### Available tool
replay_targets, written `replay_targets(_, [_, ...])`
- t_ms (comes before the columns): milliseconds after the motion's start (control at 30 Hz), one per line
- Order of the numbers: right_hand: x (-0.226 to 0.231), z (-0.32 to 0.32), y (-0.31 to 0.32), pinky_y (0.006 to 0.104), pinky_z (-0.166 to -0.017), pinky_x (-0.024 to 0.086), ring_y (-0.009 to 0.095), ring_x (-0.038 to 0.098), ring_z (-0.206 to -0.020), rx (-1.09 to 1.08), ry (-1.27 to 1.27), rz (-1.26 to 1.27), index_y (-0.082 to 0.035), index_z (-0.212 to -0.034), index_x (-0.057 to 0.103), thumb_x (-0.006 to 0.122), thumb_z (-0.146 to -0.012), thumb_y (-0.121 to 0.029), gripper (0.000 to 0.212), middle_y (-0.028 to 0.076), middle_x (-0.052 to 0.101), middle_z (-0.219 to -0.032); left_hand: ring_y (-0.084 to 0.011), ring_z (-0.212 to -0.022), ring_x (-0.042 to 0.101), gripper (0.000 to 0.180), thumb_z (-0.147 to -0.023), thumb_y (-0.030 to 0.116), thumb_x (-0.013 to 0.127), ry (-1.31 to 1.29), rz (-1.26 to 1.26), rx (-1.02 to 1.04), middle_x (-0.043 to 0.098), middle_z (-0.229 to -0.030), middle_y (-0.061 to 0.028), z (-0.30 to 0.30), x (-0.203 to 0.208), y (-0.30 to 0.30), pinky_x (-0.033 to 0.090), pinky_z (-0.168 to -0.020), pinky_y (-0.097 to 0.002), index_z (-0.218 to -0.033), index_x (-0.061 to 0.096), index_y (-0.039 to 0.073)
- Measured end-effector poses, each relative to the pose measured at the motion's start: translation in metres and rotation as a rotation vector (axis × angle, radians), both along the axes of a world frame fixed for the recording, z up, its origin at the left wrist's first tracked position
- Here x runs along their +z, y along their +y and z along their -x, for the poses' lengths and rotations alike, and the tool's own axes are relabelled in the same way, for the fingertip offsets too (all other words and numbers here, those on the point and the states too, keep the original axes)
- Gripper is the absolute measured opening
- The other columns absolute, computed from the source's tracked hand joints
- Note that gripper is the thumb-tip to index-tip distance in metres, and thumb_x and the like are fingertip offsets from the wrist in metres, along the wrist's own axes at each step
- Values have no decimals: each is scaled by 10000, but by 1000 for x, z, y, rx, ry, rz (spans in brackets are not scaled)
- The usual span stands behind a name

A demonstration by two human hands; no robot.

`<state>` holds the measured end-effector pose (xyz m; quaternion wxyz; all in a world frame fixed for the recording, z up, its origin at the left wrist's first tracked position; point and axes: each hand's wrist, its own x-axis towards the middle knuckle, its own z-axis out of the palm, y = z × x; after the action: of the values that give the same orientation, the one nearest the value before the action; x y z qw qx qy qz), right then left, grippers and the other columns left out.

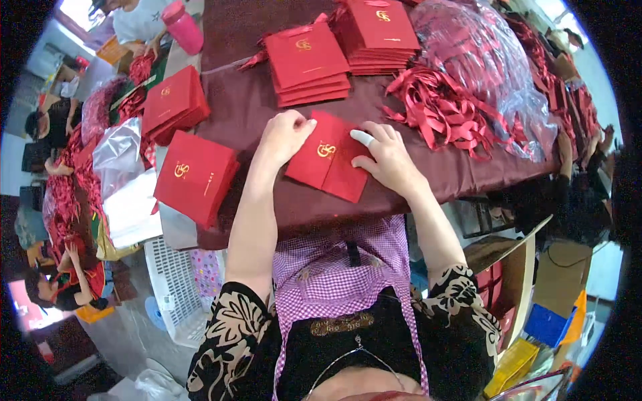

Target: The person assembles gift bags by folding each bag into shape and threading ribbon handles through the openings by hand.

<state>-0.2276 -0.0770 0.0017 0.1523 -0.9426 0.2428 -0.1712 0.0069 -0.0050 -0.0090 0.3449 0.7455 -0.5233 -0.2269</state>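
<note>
A red paper gift bag (324, 157) with a gold emblem lies at a slant on the table in front of me, a crease or fold edge running down it. My left hand (286, 137) is closed, thumb and finger pinching at the bag's upper left corner. Across the bag's right side rests my right hand (393, 160), thumb and index finger apart and touching the paper. A white cover sits on that index finger. Whether ribbon is under either hand, I cannot tell.
Stacks of red bags stand at the left (194, 177) and far side (307, 57). Loose red ribbons (441, 110) and a clear plastic sack (481, 47) lie at the right. A white basket (175, 287) stands below left, a cardboard box (521, 281) below right. Other people work around.
</note>
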Motion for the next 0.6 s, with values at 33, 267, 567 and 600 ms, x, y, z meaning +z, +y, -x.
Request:
replay_targets(33, [0,-1,0,422,-957,378,346,458,-1121,14,-12,-15,-47,-1171,560,713,-727,-208,497,160,493,-1236,-185,-690,596,301,-828,265,657,-3,2,-14,635,-745,-144,0,-1,1,462,-639,-331,-831,625,-35])
replay_targets(267, [3,-4,-41,374,-836,469,339,579,-958,-94,-293,-118,-15,-990,634,674,-758,-79,244,165,622,-979,-120,-746,568,267,-795,102,694,267,-21,-15,633,-844,-71,-5,-18,0,464,-664,-264,-1002,609,-43])
replay_targets(567, [-16,-14,-75,405,-759,450,296,581,-854,-289,-66,319,-71,-888,659,662,-765,-148,145,121,608,-835,-119,-779,576,257,-791,59,670,340,-3,-42,639,-870,-58,-1,-5,-1,471,-710,-257,-1012,612,-56])
replay_targets(600, [-13,-14,-74,381,-770,459,285,593,-871,-263,-129,289,-75,-898,670,652,-780,-136,134,119,626,-856,-118,-700,562,172,-788,42,633,445,114,-38,634,-771,-73,4,-4,2,464,-621,-283,-922,620,-65])
